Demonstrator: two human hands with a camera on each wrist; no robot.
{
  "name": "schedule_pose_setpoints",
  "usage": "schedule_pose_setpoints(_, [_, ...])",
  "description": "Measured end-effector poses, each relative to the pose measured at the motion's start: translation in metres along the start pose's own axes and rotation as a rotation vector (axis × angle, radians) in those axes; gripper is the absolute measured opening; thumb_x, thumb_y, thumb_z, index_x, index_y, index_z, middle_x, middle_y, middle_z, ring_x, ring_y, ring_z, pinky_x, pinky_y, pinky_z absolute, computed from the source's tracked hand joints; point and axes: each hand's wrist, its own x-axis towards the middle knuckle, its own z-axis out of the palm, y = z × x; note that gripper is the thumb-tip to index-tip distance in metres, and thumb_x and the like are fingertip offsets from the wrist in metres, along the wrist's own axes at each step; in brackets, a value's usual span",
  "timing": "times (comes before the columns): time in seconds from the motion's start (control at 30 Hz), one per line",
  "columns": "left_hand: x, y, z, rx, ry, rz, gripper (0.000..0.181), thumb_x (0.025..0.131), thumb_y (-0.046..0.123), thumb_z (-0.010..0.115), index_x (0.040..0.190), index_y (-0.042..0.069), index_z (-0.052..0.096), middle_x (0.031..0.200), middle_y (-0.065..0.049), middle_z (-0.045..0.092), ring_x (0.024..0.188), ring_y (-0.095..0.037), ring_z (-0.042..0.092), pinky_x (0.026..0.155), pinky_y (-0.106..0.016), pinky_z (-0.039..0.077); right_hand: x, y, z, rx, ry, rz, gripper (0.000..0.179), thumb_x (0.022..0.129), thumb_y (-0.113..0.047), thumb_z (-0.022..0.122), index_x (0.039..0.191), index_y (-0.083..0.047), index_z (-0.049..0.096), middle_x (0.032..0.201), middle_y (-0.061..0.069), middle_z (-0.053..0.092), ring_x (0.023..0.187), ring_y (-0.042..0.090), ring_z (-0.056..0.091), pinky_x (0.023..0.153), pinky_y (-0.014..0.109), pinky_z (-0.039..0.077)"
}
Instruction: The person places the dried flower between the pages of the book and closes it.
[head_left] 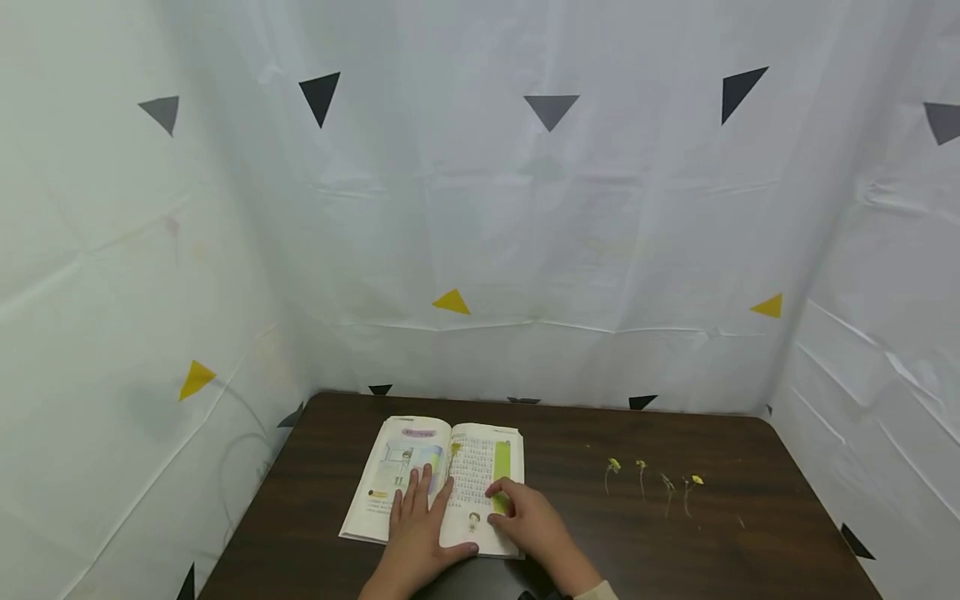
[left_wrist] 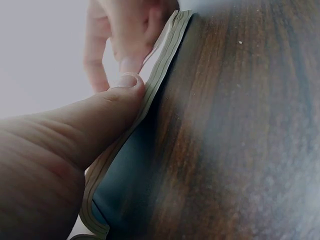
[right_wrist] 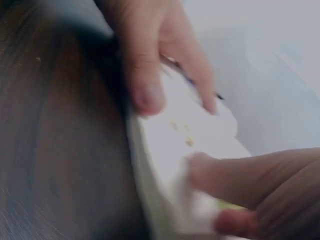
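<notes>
An open book (head_left: 480, 467) with printed text and pictures lies on the dark table. My left hand (head_left: 416, 529) rests across its lower middle, fingers spread, with the thumb pressing near the bottom edge, as the left wrist view also shows. My right hand (head_left: 532, 521) is on the lower right page, its fingers bent and the thumb apart from the index finger. Nothing shows between them. A small yellow flower (head_left: 455, 448) lies on the book beside the centre fold. The right wrist view is blurred around the page.
Several small yellow flowers with thin stems, among them one flower (head_left: 613, 464) and another (head_left: 697, 480), lie on the brown wooden table (head_left: 600, 533) right of the book. White sheeting (head_left: 547, 242) with triangles surrounds the table at the back and sides.
</notes>
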Motion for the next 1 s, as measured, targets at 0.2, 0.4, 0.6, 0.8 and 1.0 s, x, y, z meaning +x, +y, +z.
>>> schedule_pose_setpoints(0.2, [0.003,0.001,-0.001,0.010,-0.003,-0.001,0.118,0.078,0.083,0.079,0.170,0.018,0.041,0.182,-0.022,0.014,0.170,-0.048,0.008,0.129,-0.075,0.012,-0.011,0.010,-0.025,-0.036,-0.199,-0.032,0.071,0.086,-0.028,0.094,0.151,-0.021,0.064,0.080,-0.004,0.059,0.066,0.008,0.050,0.060,0.027,0.043])
schedule_pose_setpoints(0.4, [0.002,0.001,0.000,0.023,0.008,0.004,0.118,0.078,0.082,0.080,0.168,0.016,0.043,0.182,-0.024,0.015,0.169,-0.050,0.009,0.128,-0.076,0.013,-0.019,0.019,-0.027,-0.075,-0.230,-0.041,0.078,0.087,-0.038,0.093,0.157,-0.030,0.058,0.092,-0.005,0.055,0.070,0.008,0.049,0.061,0.027,0.039])
schedule_pose_setpoints(0.6, [0.001,0.002,0.001,0.007,0.009,0.013,0.116,0.079,0.081,0.080,0.168,0.018,0.043,0.182,-0.023,0.014,0.169,-0.049,0.009,0.129,-0.075,0.012,-0.025,0.027,-0.028,0.150,-0.229,-0.017,0.068,0.097,-0.024,0.085,0.158,-0.017,0.056,0.093,0.001,0.059,0.070,0.010,0.050,0.059,0.024,0.041])
schedule_pose_setpoints(0.8, [0.001,0.006,-0.001,-0.029,-0.006,0.004,0.116,0.078,0.078,0.083,0.169,0.018,0.042,0.183,-0.022,0.011,0.169,-0.050,0.007,0.129,-0.076,0.009,-0.022,0.033,-0.029,0.203,-0.217,-0.023,0.071,0.090,-0.015,0.090,0.154,-0.015,0.058,0.087,0.002,0.062,0.067,0.007,0.052,0.058,0.022,0.043])
schedule_pose_setpoints(1.0, [0.000,0.002,-0.003,-0.017,-0.012,-0.007,0.116,0.078,0.079,0.082,0.169,0.019,0.042,0.183,-0.022,0.011,0.169,-0.049,0.007,0.129,-0.075,0.009,-0.021,0.032,-0.021,0.194,-0.182,0.011,0.067,0.090,-0.021,0.091,0.151,-0.019,0.062,0.084,-0.001,0.061,0.065,0.009,0.054,0.055,0.024,0.044])
